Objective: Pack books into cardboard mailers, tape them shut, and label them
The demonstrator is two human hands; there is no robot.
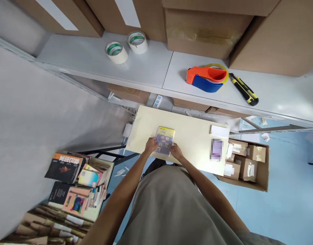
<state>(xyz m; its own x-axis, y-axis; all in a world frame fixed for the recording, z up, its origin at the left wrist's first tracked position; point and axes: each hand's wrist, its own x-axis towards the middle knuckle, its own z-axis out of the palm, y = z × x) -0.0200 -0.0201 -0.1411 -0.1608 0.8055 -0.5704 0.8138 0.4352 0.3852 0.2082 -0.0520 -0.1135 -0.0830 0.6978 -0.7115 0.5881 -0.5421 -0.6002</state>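
Note:
A book [166, 137] with a yellow top band, a grey-purple lower part, small pictures and a barcode lies on the pale yellow table [190, 136]. My left hand [151, 145] grips its left edge, fingers curled in. At the lower right corner my right hand [176, 151] pinches the edge of the same book. The cover looks slightly glossy, as if wrapped in clear film, but I cannot be sure. Toward the table's right end are a white box [219, 131] and a blurred-out purple rectangle [216, 149].
Above the table, a grey shelf [151, 68] bears two tape rolls [116, 53], an orange-and-blue tape dispenser [206, 78], a utility knife [244, 90] and cardboard boxes [199, 34]. Right of the table stands an open carton [263, 170] of parcels. Stacked books [65, 168] are at lower left.

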